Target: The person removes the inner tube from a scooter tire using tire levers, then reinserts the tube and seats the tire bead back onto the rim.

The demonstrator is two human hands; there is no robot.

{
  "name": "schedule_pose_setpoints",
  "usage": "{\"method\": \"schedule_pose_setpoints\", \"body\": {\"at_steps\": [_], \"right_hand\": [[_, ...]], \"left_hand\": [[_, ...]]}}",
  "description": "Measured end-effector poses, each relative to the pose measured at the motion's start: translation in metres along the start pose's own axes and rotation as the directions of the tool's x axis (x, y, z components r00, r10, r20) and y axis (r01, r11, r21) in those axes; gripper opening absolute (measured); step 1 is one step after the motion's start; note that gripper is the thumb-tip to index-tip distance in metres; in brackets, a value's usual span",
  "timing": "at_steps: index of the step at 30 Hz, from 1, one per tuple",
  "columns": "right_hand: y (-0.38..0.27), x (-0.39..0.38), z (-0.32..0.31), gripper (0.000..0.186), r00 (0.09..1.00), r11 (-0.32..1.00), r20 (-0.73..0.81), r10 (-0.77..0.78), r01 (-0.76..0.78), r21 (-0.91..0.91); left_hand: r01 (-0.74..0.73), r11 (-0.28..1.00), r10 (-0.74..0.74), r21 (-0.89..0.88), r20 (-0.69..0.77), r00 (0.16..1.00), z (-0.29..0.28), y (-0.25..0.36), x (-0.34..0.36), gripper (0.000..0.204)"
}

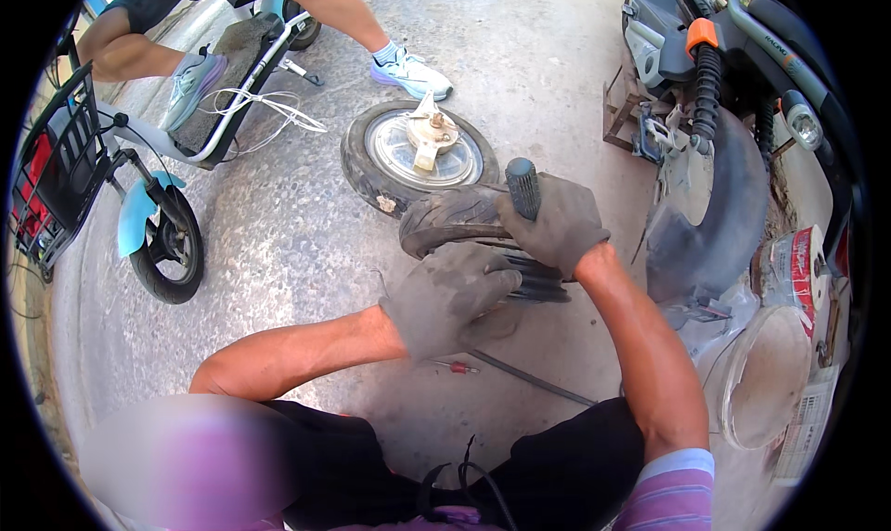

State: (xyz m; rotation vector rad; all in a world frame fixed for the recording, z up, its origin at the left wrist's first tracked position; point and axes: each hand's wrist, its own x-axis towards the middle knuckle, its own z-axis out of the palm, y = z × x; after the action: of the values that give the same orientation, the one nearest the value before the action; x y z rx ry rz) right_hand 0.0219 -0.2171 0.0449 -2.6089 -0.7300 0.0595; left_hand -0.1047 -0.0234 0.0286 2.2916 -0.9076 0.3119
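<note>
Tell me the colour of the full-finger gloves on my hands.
Dull brownish grey; the full-finger gloves show best in the head view.

Matt rubber tire [450, 212]; dull cloth gloves [441, 299]; ribbed tool handle [523, 187]; rough concrete floor [269, 290].

left grip [447, 295] curled, right grip [562, 223] clenched farther forward.

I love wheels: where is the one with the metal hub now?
In the head view, the wheel lies on the ground, above and left of centre, between a pale shoe and the tire at the right hand.
</note>
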Motion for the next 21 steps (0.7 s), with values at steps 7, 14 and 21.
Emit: {"method": "schedule_pose_setpoints", "body": {"at_steps": [7,14,21], "right_hand": [[0.003,0.017,-0.005,0.046,0.999,0.999,0.004,0.036,-0.036,-0.029],[0.011,0.033,0.003,0.053,0.992,0.992,-0.028,0.123,-0.124,-0.01],[0.018,0.081,0.017,0.065,0.996,0.997,0.039,0.076,-0.076,0.015]], "left_hand": [[0.272,0.92,-0.334,0.282,0.199,0.921,0.042,-0.017,0.037,0.067],[0.191,0.937,-0.231,0.294,0.106,0.967,0.059,-0.028,0.041,0.061],[0.298,0.893,-0.365,0.337,0.155,0.918,0.048,-0.02,0.043,0.048]]}}
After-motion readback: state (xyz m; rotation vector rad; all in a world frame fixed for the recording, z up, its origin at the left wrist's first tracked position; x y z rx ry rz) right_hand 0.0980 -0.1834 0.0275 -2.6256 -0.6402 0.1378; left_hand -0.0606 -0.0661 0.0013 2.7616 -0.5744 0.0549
